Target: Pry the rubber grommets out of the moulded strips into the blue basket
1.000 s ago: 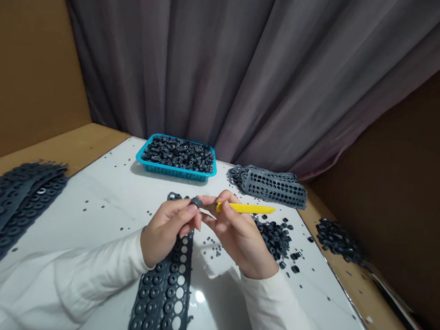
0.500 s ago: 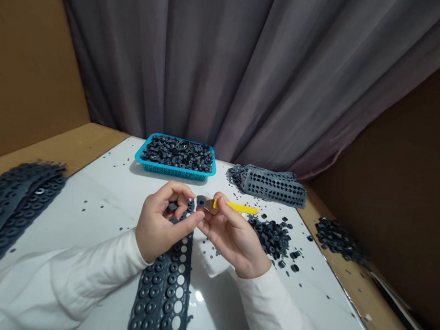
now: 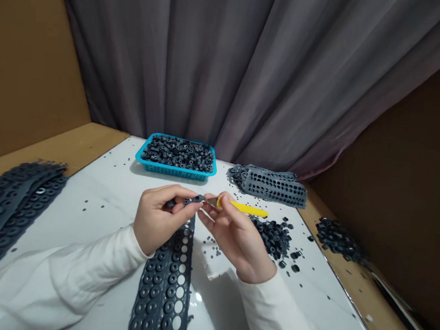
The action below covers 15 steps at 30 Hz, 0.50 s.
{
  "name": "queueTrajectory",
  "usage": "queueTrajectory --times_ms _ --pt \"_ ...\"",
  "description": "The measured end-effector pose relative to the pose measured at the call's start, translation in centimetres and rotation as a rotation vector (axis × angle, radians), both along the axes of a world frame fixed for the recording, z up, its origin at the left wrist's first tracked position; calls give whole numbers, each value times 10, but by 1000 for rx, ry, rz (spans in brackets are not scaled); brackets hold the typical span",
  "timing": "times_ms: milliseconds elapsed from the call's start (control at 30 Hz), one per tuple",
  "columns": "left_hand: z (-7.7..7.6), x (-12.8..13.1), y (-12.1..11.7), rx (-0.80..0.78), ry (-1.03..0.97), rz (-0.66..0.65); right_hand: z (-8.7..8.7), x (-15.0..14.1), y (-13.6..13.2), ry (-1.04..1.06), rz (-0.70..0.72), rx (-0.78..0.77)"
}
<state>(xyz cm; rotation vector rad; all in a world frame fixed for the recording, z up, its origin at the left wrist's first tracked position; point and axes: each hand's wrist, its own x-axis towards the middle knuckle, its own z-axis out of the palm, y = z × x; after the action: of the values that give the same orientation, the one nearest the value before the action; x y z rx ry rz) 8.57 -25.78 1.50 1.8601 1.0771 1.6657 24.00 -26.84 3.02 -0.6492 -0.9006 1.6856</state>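
The right hand (image 3: 242,244), fingers closed on it, holds one knife (image 3: 249,209) with a smooth yellow handle and a thin metal blade, at the centre of the frame. The left hand (image 3: 157,223) pinches one small rubber piece (image 3: 198,199) between thumb and finger, just left of the blade; whether they touch, I cannot tell. The piece is matte, dark grey and chunky, and another dark bit (image 3: 170,203) shows among the curled fingers. Below, at lower centre, lies one rubber sheet (image 3: 160,293) with three columns of raised rings and one column of round holes. Right of centre is a heap of glossy dark chunks (image 3: 275,237), with a second heap (image 3: 338,241) farther right. At upper centre, one turquoise plastic basket (image 3: 177,171) brims with countless ringed pieces; right of it, perforated sheets (image 3: 275,187) overlap on the white, shiny surface (image 3: 109,196)
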Motion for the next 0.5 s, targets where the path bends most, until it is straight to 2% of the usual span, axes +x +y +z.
queueTrajectory --times_ms 133,200,333,500 --pt "9 1 -4 44 59 8 10 5 -5 -176 -213 291" --pt "15 1 -7 41 82 6 17 8 -10 -305 -274 416" --pt "22 1 -10 49 142 8 26 12 -18 -535 -264 533" --pt "27 0 -14 89 195 3 27 14 -22 -671 -290 664"
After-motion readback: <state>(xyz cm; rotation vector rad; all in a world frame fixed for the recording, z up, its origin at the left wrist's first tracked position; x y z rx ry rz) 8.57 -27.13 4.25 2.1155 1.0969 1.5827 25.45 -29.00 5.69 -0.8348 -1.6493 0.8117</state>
